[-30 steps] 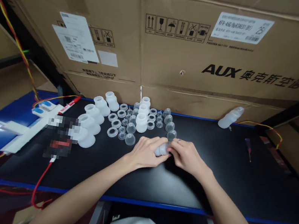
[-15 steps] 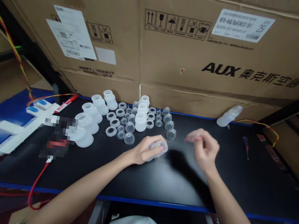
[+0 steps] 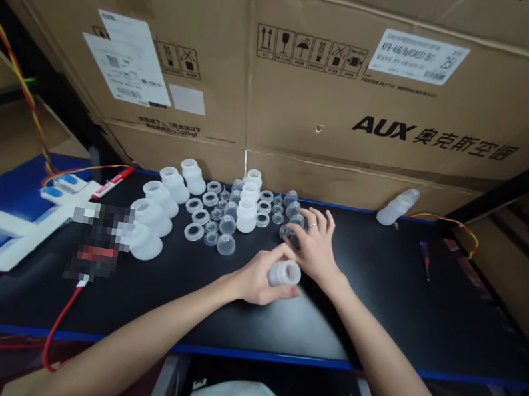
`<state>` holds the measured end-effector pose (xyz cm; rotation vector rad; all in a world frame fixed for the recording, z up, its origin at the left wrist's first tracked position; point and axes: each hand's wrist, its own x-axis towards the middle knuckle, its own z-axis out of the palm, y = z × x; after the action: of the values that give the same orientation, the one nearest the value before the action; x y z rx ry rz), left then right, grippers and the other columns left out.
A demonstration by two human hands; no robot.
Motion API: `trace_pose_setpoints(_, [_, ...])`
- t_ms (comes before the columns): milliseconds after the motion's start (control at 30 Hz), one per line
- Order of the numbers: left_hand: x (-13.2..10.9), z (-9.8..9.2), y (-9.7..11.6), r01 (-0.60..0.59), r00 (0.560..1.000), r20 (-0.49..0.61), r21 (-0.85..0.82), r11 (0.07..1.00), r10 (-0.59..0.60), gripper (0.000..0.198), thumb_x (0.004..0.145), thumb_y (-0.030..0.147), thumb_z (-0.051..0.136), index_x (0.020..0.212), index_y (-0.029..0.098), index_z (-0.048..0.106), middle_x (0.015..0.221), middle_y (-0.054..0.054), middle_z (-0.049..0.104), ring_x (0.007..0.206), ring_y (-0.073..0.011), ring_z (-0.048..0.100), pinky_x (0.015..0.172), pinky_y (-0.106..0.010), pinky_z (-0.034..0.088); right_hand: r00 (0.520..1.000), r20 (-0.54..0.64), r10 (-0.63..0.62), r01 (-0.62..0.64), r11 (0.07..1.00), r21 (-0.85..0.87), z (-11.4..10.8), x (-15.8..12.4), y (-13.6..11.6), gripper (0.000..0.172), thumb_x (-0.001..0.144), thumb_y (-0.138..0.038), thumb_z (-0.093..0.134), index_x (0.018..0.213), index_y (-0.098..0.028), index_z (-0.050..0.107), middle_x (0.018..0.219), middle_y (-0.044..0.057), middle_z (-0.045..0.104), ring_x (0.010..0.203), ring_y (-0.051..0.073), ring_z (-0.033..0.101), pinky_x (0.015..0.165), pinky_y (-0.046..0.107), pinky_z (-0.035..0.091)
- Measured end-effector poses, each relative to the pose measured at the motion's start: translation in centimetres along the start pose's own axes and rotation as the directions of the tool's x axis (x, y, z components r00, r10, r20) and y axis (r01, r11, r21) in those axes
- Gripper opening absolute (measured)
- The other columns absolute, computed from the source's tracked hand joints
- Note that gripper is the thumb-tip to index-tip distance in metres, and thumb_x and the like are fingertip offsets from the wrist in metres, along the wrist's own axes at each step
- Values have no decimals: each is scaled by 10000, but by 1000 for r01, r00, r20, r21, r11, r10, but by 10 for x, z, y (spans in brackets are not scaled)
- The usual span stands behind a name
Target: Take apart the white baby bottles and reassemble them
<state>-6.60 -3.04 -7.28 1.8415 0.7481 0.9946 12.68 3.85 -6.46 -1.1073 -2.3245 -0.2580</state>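
My left hand [image 3: 259, 275] is wrapped round a small translucent white baby bottle [image 3: 285, 273], its round mouth facing up towards me. Just beyond it my right hand [image 3: 315, 244] reaches over the front of a row of clear dome caps [image 3: 289, 197]. Its thumb and forefinger pinch the nearest dome cap [image 3: 289, 232], partly covered by the fingers, while the other fingers stretch out. To the left are white collar rings [image 3: 194, 232], clear nipples [image 3: 211, 238], more dome caps [image 3: 226, 244] and a column of white bottles [image 3: 246, 215].
Several wide white bottle bodies [image 3: 157, 199] line the left of the black table [image 3: 234, 318]. A capped bottle [image 3: 397, 208] leans at the back right, with a screwdriver [image 3: 425, 259] nearby. A white power strip [image 3: 38, 231] with cables lies left; a large carton [image 3: 299, 109] stands behind.
My right hand has moved left from open table to the dome caps; the clear piece it held is no longer distinguishable. The left-hand bottle has turned so its mouth shows more plainly.
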Motion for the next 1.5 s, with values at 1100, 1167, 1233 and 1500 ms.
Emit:
trace_pose_setpoints(1100, [5, -4, 15, 53, 998, 23, 55, 997, -54, 405, 850, 514, 802, 997, 200, 594, 761, 28, 608, 636, -119, 478, 649, -268, 398, 978, -193, 84, -77, 996, 43, 33, 11, 4, 181, 1004, -373, 763, 1135, -249, 771, 1466, 141, 614, 1463, 423, 426, 1254, 815, 152])
trace_pose_setpoints(1167, [6, -5, 13, 55, 998, -7, 71, 996, -55, 397, 859, 515, 795, 999, 205, 588, 768, 25, 617, 643, -125, 495, 663, -275, 410, 961, -260, 94, -59, 989, 139, 21, 13, 4, 177, 1032, -368, 729, 1143, -233, 756, 1400, 145, 650, 1367, 378, 528, 1234, 722, 301])
trace_pose_setpoints(1233, [7, -5, 11, 73, 995, -70, 113, 991, -65, 396, 860, 515, 796, 998, 215, 578, 789, 22, 626, 663, -134, 521, 684, -285, 424, 951, -291, 108, -10, 948, 319, 6, 12, 3, 147, 1082, -333, 646, 1054, -218, 732, 1181, 112, 720, 1128, 281, 651, 1081, 530, 493])
trace_pose_setpoints(1500, [3, -3, -2, 239, 955, -236, 256, 937, -179, 568, 783, 406, 800, 1178, 268, 416, 950, -20, 741, 777, -235, 706, 712, -331, 458, 994, -83, -72, 107, 806, 583, -29, -8, -17, 321, 971, -491, 790, 1060, -208, 667, 823, 2, 678, 678, 155, 592, 659, 301, 440])
